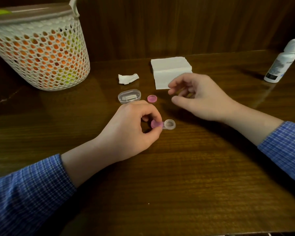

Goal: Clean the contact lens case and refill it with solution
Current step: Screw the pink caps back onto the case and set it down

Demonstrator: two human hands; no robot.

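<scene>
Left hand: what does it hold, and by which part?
The left hand pinches the pink cap on the lens case, at the cap's rim.

Glossy dark wooden table [177, 176], wood-panelled wall [177, 23] behind, dim light

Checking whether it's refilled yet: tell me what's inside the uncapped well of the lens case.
The uncapped well of the lens case shows only a dim, clear bottom; any solution can't be made out. The other well is covered by a pink cap pinched by the left hand.
</scene>
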